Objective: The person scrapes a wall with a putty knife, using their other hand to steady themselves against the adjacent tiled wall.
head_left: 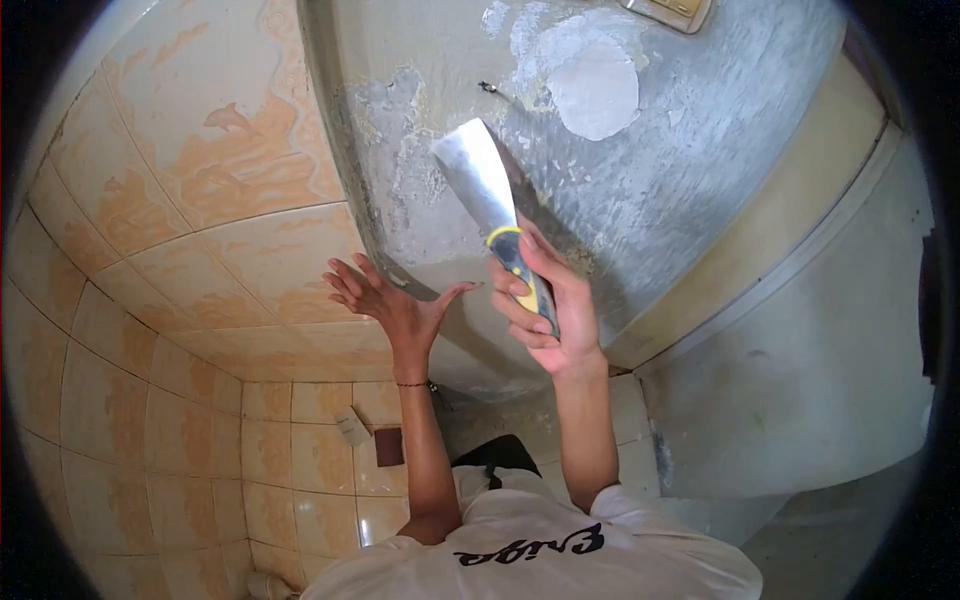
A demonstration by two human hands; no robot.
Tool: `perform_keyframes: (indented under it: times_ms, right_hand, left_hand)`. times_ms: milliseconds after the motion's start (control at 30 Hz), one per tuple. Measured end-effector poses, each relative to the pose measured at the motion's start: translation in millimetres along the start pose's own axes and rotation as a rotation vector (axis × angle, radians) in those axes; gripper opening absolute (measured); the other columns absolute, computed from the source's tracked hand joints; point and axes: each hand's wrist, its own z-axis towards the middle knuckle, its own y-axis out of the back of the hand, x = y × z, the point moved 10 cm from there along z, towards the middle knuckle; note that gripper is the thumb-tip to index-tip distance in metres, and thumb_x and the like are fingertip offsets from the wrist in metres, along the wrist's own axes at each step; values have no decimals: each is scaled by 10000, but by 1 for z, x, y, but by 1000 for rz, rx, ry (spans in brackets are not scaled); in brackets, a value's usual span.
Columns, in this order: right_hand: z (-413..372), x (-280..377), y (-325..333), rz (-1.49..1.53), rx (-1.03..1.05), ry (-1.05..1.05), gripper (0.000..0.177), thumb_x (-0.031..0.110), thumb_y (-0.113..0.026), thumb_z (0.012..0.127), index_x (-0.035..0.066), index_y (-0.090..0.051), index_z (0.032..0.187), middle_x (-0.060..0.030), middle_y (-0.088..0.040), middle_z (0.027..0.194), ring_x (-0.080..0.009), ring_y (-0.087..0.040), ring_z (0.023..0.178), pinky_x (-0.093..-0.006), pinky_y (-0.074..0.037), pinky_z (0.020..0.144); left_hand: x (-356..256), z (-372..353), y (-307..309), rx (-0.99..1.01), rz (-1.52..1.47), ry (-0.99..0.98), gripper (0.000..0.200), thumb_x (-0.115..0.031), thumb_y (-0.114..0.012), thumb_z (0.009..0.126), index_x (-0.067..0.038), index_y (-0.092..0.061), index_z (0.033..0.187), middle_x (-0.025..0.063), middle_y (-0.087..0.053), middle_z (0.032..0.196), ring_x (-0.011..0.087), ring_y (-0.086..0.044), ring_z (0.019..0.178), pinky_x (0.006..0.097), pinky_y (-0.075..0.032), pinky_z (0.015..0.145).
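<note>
My right hand [555, 305] is wrapped round the black and yellow handle of a putty knife [480, 175]. Its wide metal blade points up and to the left, in front of the grey wall [420, 220]. My left hand [385, 308] is raised beside it with spread fingers and nothing in it, near the edge of the orange-patterned tiles [280, 250]. Above the blade, a smooth whitish patch [595, 90] covers part of the rough grey wall. A small dark stub [487, 87] sticks out of the wall between blade and patch.
A beige-gold fitting [675, 10] shows at the top edge. To the right runs a cream frame [770, 220] beside a pale grey panel [800, 350]. Low on the left lie a dark reddish-brown square [389, 447] and a pale flat piece [352, 426] on tiles.
</note>
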Motion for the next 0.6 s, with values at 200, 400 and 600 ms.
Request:
perform_keyframes:
  times_ms: [200,400,600]
  right_hand:
    - [-4,0,9,0,-4,-12,471,285,-482,1096,206,-424,1557,-13,-439,800,-40,-317,443,-167,-191,309]
    - [-1,1,1,-25,-27,29,475,286,-481,1093,180,-426,1553,-9,-440,797,-38,-308,439,-165,-182,308]
    - [-4,-7,14,-12,-21,0,468,292,-490,1092,188,-436,1545,-6,-440,795,-41,-317,450,-172,-198,319]
  left_hand:
    - [1,4,2,-24,7,-4,1628,-798,-854,486,-117,54,1653,245,131,1690,481,109,1547,693,42,1192]
    - [-7,5,5,-45,-11,-50,1630,-796,-857,483,-109,46,1652,253,108,1689,488,104,1546,685,33,1198]
    - [-6,4,6,-46,-19,-19,1621,-794,-857,486,-102,29,1654,249,113,1691,483,110,1547,685,34,1195]
